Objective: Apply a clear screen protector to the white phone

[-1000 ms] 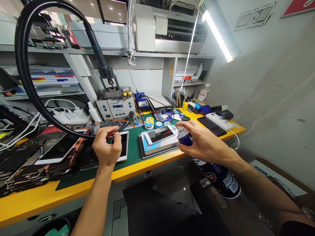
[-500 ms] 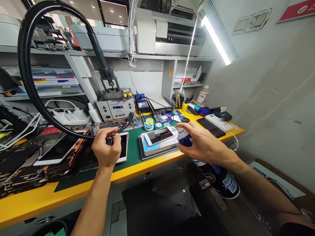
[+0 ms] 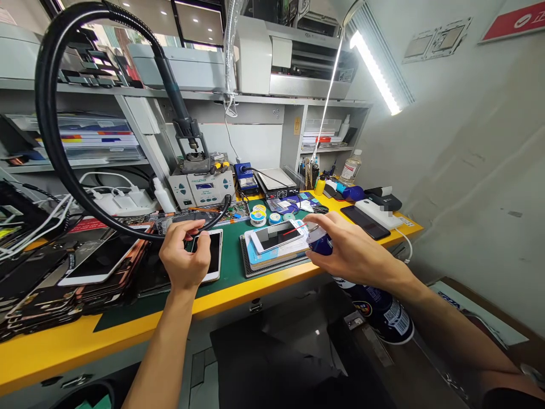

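Note:
My right hand [image 3: 340, 241] is wrapped round the top of a dark blue spray can [image 3: 381, 309], which tilts down past the table's front edge. A thin red straw [image 3: 294, 230] sticks out of its nozzle over a white phone [image 3: 276, 236]. That phone lies screen up on a light blue box [image 3: 259, 259]. On the left, my left hand [image 3: 186, 254] is closed, its fingers curled together above another white phone [image 3: 215, 255]; whatever they may hold is too small or hidden to name. A black hose passes just behind this hand.
Stacked phone parts [image 3: 42, 295] fill the table's left side. A thick black hose [image 3: 46, 113] loops at the left. Behind stand a soldering station [image 3: 204, 187] and solder spools [image 3: 258, 216]; a black phone [image 3: 365, 221] lies at the right.
The whole view has shifted very slightly. Both hands, the spray can and the phones keep the same places relative to each other.

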`<state>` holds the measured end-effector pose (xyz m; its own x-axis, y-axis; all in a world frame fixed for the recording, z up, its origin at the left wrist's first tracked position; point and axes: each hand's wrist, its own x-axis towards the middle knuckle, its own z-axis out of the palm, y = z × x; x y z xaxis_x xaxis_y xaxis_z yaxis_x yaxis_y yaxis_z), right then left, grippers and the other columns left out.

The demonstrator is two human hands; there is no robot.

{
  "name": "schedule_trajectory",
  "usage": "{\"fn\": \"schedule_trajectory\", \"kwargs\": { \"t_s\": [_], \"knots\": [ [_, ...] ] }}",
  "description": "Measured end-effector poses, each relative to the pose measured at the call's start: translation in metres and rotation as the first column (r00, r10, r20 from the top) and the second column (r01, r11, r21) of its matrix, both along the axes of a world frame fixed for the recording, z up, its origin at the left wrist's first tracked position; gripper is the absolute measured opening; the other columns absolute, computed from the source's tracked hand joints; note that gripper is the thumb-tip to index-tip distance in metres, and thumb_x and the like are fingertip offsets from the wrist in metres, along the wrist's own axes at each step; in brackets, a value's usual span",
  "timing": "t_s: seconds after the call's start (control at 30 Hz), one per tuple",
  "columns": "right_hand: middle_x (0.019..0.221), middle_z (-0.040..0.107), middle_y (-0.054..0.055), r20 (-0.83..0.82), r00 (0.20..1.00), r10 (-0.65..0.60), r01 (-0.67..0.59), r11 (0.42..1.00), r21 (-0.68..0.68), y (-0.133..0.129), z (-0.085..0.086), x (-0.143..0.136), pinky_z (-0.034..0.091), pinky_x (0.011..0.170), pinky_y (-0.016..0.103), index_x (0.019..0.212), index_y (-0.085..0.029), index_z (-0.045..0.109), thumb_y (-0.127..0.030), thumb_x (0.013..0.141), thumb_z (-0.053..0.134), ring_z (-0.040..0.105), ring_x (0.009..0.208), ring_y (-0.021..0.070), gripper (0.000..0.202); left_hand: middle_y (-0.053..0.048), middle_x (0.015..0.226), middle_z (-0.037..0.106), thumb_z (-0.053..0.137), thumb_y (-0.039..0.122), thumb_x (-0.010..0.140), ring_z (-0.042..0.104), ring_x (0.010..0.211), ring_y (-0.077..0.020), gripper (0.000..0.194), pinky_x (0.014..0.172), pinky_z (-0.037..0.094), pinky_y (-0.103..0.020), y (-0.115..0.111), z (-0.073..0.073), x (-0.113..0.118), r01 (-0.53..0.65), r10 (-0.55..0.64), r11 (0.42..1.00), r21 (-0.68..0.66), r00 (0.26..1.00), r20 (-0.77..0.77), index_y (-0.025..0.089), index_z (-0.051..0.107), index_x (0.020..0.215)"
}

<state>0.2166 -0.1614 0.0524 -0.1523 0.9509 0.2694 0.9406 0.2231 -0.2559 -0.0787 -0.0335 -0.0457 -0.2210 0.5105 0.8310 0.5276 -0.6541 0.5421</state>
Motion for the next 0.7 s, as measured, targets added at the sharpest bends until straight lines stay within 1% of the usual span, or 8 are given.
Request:
{"fn": "schedule_trajectory", "kwargs": {
  "t_s": [0.57, 0.7],
  "knots": [
    [0.108, 0.058, 0.008, 0.028, 1.000, -0.001, 0.001, 1.000, 0.002, -0.0018, 0.0015, -0.0007, 0.051, 0.077, 0.037, 0.137, -0.026, 0.051, -0.031, 0.086, 0.063, 0.059, 0.077, 0.0208, 0.053, -0.006, 0.095, 0.068, 0.065, 0.019, 0.083, 0.061, 0.079, -0.0182, 0.016, 0.074, 0.049, -0.034, -0.0013, 0.0009, -0.0005, 0.007, -0.007, 1.000, 0.020, 1.000, -0.015, 0.018, 0.074, 0.097],
    [0.109, 0.058, 0.009, 0.026, 1.000, -0.003, 0.003, 1.000, -0.004, -0.0006, 0.0011, -0.0004, 0.052, 0.080, 0.038, 0.138, -0.026, 0.051, -0.031, 0.086, 0.063, 0.060, 0.081, 0.0222, 0.054, -0.006, 0.096, 0.068, 0.065, 0.020, 0.084, 0.061, 0.080, -0.0185, 0.016, 0.074, 0.049, -0.034, -0.0013, 0.0013, -0.0004, 0.003, -0.003, 1.000, 0.015, 1.000, -0.015, 0.019, 0.074, 0.097]
  ]
}}
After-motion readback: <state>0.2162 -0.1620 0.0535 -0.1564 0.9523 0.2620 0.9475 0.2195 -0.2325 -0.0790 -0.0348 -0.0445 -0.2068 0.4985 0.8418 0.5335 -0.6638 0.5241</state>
